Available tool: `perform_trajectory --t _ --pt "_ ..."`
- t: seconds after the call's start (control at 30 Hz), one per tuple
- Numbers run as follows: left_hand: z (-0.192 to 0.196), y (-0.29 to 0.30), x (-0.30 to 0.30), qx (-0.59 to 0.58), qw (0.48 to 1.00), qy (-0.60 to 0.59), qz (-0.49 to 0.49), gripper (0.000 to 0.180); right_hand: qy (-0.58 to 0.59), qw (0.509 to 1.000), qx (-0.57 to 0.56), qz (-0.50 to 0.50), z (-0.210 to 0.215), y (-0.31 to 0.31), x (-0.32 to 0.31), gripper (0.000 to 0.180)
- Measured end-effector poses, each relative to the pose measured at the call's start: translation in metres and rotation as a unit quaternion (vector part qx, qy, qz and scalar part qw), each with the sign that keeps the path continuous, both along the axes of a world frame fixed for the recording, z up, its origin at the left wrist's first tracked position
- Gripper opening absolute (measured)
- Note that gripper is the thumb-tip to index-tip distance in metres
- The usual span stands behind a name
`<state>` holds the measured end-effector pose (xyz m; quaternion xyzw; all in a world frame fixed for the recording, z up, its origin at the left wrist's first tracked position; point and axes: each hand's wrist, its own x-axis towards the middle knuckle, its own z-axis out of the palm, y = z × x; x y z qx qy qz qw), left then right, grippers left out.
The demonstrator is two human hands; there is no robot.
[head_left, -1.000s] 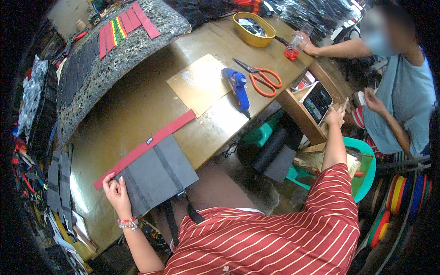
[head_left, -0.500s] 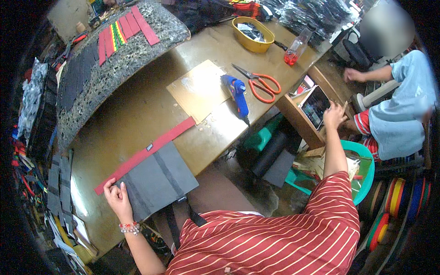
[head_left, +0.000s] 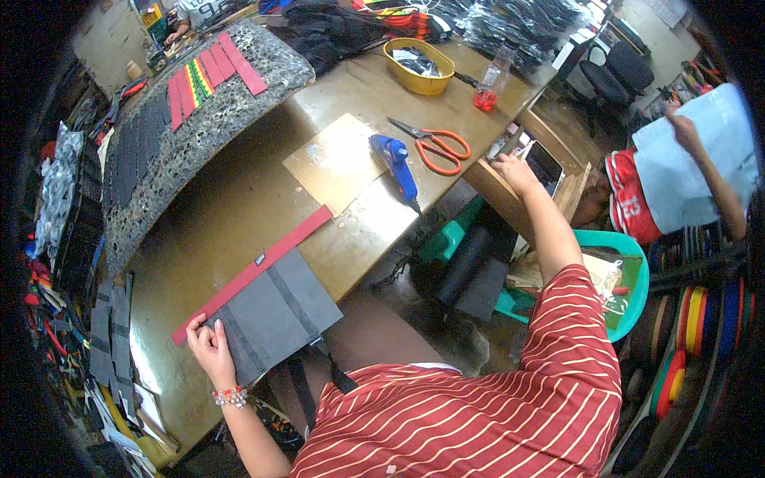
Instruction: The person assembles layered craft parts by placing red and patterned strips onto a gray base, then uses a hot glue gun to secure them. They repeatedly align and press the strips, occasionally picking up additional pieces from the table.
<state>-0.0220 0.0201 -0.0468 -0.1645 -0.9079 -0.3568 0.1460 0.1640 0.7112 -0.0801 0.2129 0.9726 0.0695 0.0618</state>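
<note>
Loosely curled, the left hand (head_left: pixel 211 350) sets its fingers on the lower end of a red strip (head_left: pixel 255 267), thumb by the edge of the adjoining gray panel (head_left: pixel 275 307), which lies partly over the table's (head_left: pixel 207 207) near edge; whether thumb and fingers pinch cannot be told. At right, the right hand (head_left: pixel 514 171), fingers bent, reaches into an open wooden drawer (head_left: pixel 496 195); what it grips, if anything, is unclear.

Half a second earlier, panel and left hand were much the same, while the right hand was over the near side of a dark-screened device (head_left: pixel 546 165); it has since shifted to the far side. At far right, a co-worker in pale blue (head_left: pixel 693 131) now has a forearm raised instead of stretched outward.

Among the containers, a yellow tub (head_left: pixel 418 82) holds dark and whitish pieces, a clear bottle (head_left: pixel 494 76) has red contents at its bottom, the drawer holds the device, and a green basin (head_left: pixel 640 291) holds pale scraps (head_left: pixel 602 275).
</note>
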Motion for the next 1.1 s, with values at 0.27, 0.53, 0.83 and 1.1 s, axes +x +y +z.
perform_trajectory --t 0.27,0.53,0.83,1.1 --pt "0.001 0.001 0.001 0.012 1.000 -0.014 0.006 0.043 -0.071 0.997 0.017 0.022 0.011 -0.001 0.012 0.032" --pt "0.002 -0.001 0.002 0.000 0.999 -0.044 0.021 0.042 0.082 0.981 -0.119 -0.133 0.033 0.016 0.038 0.039" --pt "0.004 0.004 0.003 -0.030 1.000 -0.005 -0.002 0.042 0.218 0.800 -0.091 -0.552 -0.018 0.044 0.165 0.077" --pt "0.003 0.003 0.003 -0.012 0.999 -0.039 0.011 0.042 0.288 0.783 -0.103 -0.542 -0.007 0.053 0.119 0.091"
